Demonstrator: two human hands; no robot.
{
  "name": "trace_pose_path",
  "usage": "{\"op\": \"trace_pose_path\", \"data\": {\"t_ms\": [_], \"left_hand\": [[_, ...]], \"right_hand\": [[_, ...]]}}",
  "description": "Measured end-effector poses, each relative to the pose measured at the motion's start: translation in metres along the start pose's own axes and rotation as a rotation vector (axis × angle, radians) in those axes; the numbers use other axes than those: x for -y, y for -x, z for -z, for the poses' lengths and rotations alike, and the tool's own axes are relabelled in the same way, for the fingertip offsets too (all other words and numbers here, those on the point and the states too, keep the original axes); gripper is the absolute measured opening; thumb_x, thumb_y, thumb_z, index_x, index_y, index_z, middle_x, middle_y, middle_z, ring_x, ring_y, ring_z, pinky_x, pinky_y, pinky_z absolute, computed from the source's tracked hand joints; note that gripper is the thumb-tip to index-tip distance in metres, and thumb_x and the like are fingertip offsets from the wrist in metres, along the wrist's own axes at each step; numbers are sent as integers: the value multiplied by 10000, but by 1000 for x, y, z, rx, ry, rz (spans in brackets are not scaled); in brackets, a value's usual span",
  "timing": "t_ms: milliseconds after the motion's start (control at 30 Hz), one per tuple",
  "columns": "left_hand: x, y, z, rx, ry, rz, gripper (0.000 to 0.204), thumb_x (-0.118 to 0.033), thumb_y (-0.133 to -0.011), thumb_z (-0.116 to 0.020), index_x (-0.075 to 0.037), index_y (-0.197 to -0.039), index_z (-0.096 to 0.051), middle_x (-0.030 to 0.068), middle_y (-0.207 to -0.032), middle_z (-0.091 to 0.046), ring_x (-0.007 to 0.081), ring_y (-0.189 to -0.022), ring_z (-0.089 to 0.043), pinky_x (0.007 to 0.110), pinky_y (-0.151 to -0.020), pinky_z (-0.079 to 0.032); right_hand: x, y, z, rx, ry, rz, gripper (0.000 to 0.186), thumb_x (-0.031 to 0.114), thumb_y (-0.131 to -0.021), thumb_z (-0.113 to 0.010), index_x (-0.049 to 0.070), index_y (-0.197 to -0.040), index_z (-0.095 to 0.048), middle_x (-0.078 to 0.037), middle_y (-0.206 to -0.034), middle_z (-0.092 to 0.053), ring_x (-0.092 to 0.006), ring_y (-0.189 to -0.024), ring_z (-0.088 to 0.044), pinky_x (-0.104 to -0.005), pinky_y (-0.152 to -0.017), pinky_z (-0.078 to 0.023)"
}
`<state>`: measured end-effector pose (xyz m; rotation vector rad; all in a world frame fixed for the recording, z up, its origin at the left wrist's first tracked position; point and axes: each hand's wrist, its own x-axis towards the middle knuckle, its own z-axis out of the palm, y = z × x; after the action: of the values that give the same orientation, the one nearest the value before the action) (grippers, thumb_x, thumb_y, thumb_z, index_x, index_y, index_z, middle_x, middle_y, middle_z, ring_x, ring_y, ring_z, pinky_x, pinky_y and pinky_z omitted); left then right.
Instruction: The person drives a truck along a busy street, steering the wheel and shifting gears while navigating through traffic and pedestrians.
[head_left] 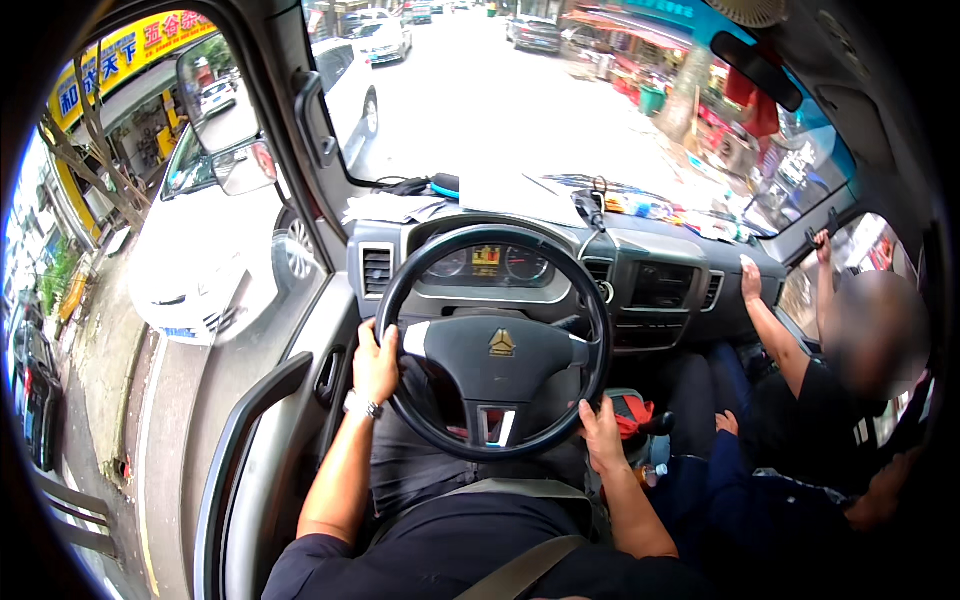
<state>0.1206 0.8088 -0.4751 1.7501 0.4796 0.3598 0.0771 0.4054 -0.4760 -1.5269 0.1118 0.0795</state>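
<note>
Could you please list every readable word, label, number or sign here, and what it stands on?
I'll describe texts without copying them.
Yellow shop sign: large blue and red characters.
Gold emblem on the steering wheel: tiny lettering, unreadable.
Dashboard display: too small to read.
Number plate on white car: too blurred.

The steering wheel [503, 375] lies between left hand [376, 365] and right hand [604, 437]. Ahead of both (seen through the wheel) is the instrument cluster [487, 263], papers [515, 195] on the dashboard [640, 243] beyond. Ahead-left of the left hand stands the door mirror [222, 115]; right of the right hand, a bottle [653, 474].
</note>
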Motion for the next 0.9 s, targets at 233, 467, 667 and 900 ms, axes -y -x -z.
{"op": "trace_pose_path", "data": {"t_ms": [233,467,667,900], "left_hand": [[39,40,-14,-180,125,-109,446,-320,-1037,-601,0,-1333,-513,187,-1040,-699,306,-942,-687,419,-857,-525],[27,51,-7,-181,75,-113,474,-352,-1038,-599,-8,-1343,-486,166,-995,-685,284,-895,-669,407,-815,-518],[16,66,-6,-208,134,-97,525,-370,-1037,-600,-7,-1382,-443,186,-1006,-690,288,-877,-690,410,-797,-534],[50,84,-18,-159,236,-138,619,-329,-1028,-633,33,-1432,-334,217,-1184,-654,272,-1054,-669,398,-922,-516]], "right_hand": [[4,-4,-12,-33,-37,-10,375,199,-1076,-546,-17,-1358,-425,-121,-1123,-645,-194,-948,-645,-346,-888,-530],[2,-16,-19,-64,-3,38,351,308,-1105,-458,13,-1297,-467,-136,-1110,-649,-218,-932,-677,-338,-826,-559],[-6,-29,-20,-134,55,106,340,326,-1118,-422,34,-1273,-502,-118,-1102,-681,-201,-906,-677,-318,-822,-549],[11,-58,-10,-92,42,96,437,401,-1108,-438,42,-1350,-497,-106,-1100,-682,-197,-908,-679,-318,-806,-537]]}}
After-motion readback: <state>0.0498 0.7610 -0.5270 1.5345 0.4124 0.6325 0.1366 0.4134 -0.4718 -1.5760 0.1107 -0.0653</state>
